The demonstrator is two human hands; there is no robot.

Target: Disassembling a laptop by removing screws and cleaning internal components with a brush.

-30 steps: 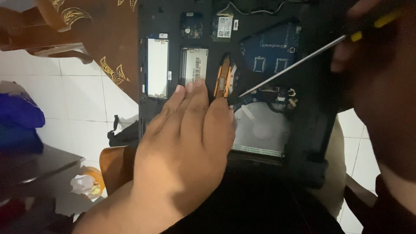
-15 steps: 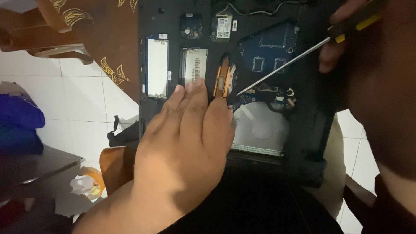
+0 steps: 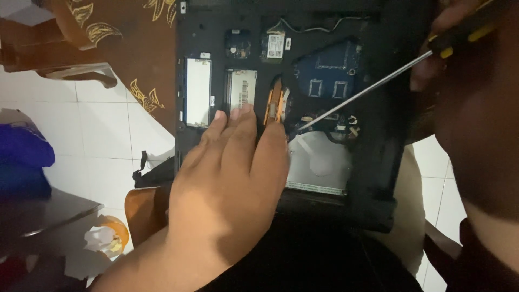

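- The opened laptop base (image 3: 378, 178) is lying underside-up in front of the person, its cover off and its inner boards showing.
- The screwdriver (image 3: 373, 86) is slanting across the laptop base from upper right to lower left; its metal tip is sitting at the small parts just right of the copper heat pipe (image 3: 274, 105), above the pale fan housing (image 3: 319, 162).
- The right hand (image 3: 443, 48) is closing around the black-and-yellow handle at the upper right edge of the laptop base; only part of this hand is showing, so its exact finger wrap cannot be told.
- The left hand (image 3: 232, 178) is lying flat and open on the lower left part of the laptop base, fingers together and extended, gripping nothing; its fingertips are reaching the memory module (image 3: 243, 89) and touching the lower end of the copper heat pipe.
- The screwdriver tip is lying just beside the left hand's fingertips, to their right, apart from them.
- The blue circuit board (image 3: 330, 73) is sitting in the upper right area of the laptop base, under the screwdriver shaft.
- White floor tiles (image 3: 97, 135) are showing left of the laptop base.
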